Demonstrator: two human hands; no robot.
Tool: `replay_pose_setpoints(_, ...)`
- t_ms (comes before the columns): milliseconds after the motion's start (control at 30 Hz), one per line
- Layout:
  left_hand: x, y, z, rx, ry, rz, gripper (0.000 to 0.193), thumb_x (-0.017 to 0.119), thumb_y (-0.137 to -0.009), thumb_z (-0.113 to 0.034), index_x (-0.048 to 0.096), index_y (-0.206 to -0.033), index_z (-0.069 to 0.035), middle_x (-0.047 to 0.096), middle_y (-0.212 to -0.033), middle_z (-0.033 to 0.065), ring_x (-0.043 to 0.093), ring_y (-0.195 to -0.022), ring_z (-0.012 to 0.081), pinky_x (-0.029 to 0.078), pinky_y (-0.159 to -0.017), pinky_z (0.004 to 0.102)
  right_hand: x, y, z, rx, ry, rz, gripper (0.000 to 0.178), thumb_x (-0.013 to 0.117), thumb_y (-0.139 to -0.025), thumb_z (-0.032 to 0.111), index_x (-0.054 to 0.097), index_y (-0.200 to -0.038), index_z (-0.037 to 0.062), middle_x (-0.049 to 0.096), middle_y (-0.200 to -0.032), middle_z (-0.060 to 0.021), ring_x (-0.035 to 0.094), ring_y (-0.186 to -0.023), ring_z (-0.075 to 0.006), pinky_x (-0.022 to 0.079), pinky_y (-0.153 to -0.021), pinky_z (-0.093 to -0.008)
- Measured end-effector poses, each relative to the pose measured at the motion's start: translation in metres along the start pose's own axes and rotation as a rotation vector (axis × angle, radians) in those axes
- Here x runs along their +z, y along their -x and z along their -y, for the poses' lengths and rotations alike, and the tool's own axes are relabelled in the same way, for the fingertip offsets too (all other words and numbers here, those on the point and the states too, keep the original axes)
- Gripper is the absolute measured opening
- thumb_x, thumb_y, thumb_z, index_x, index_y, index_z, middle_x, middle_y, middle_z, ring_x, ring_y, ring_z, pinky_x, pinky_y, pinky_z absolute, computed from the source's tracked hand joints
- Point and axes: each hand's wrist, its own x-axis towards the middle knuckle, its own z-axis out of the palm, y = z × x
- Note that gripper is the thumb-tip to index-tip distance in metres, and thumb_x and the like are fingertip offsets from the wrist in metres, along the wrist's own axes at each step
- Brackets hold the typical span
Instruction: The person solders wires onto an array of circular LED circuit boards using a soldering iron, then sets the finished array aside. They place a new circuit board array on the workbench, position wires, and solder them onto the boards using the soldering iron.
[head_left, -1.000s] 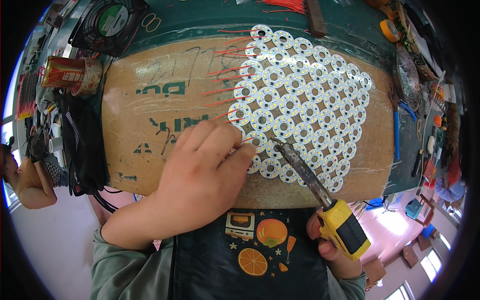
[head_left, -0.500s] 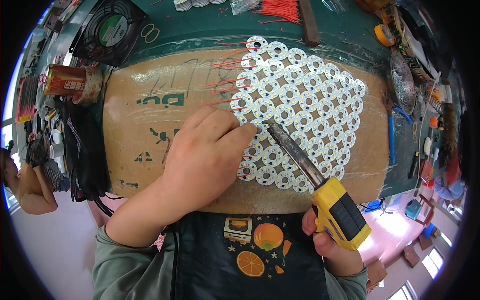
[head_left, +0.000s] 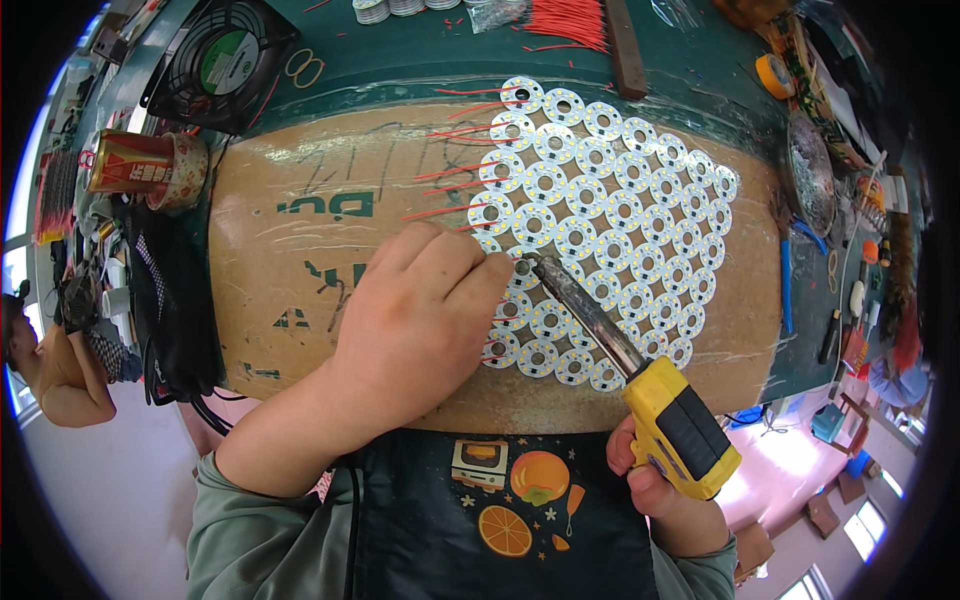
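Observation:
My right hand grips a yellow and black soldering iron. Its dark tip points up and left, at the inner edge of a ring-shaped LED board close to my left fingertips. My left hand is closed in a pinch over the left side of the boards. Whatever sits between its fingers is hidden. Many white ring LED boards lie side by side in a slanted block on a brown cardboard sheet. Thin red wires stick out leftward from the boards along the left edge.
At the far left stand a black fan and a red-and-gold can. Cut red wires and a dark bar lie at the back. A yellow tape roll and a blackened pan are on the right. Another person is at far left.
The iron's tip has shifted slightly left across the board, nearer my left fingertips. Both hands keep their grips. The whole board block appears a little lower and to the right.

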Motion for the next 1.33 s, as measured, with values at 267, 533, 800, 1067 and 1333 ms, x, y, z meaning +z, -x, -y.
replay_pose_setpoints(267,-0.001,0.002,0.000,0.016,-0.015,0.021,0.030,0.070,-0.067,0.004,0.069,-0.096,-0.005,0.061,-0.086,0.0052,0.061,-0.081,0.0246,0.051,-0.073,0.0348,-0.003,0.006,-0.005,0.010,0.074,0.046,0.025,0.073,-0.085,0.032,0.063,-0.087,0.0084,0.060,-0.073,-0.0022,0.059,-0.064,-0.0221,0.046,-0.056,-0.0336)
replay_pose_setpoints(533,-0.004,-0.002,-0.002,0.001,-0.008,0.040,0.030,0.070,-0.068,0.004,0.070,-0.096,-0.005,0.061,-0.086,0.0058,0.061,-0.081,0.0250,0.051,-0.073,0.0353,0.000,0.001,-0.001,-0.063,-0.263,-0.032,0.028,0.072,-0.088,0.031,0.062,-0.088,0.0051,0.059,-0.071,-0.0034,0.057,-0.060,-0.0187,0.045,-0.056,-0.0312)
replay_pose_setpoints(800,-0.030,-0.036,0.009,-0.017,0.010,0.090,0.015,0.072,-0.080,-0.008,0.071,-0.094,-0.004,0.065,-0.085,0.0090,0.063,-0.084,0.0282,0.052,-0.075,0.0399,-0.014,-0.021,0.007,-0.086,-0.513,-0.311,0.087,0.084,-0.076,0.048,0.044,-0.135,-0.0007,0.052,-0.068,-0.0020,0.051,-0.056,-0.0143,0.041,-0.048,-0.0280)
replay_pose_setpoints(1067,0.002,-0.138,0.065,0.129,-0.227,-0.003,0.015,0.070,-0.084,-0.018,0.072,-0.094,-0.006,0.067,-0.087,0.0083,0.064,-0.088,0.0292,0.052,-0.079,0.0412,-0.015,-0.027,0.004,-0.114,-0.617,-0.293,0.084,0.085,-0.076,0.044,0.044,-0.133,-0.0013,0.053,-0.070,-0.0029,0.052,-0.057,-0.0146,0.045,-0.050,-0.0284)
replay_pose_setpoints(1333,0.039,-0.192,0.075,0.171,-0.506,0.225,0.012,0.067,-0.085,-0.019,0.070,-0.085,-0.007,0.067,-0.092,0.0090,0.064,-0.096,0.0286,0.051,-0.085,0.0429,-0.018,-0.025,0.000,-0.084,-0.609,-0.290,0.082,0.086,-0.076,0.044,0.046,-0.134,0.0029,0.052,-0.071,-0.0028,0.053,-0.060,-0.0153,0.045,-0.053,-0.0300)
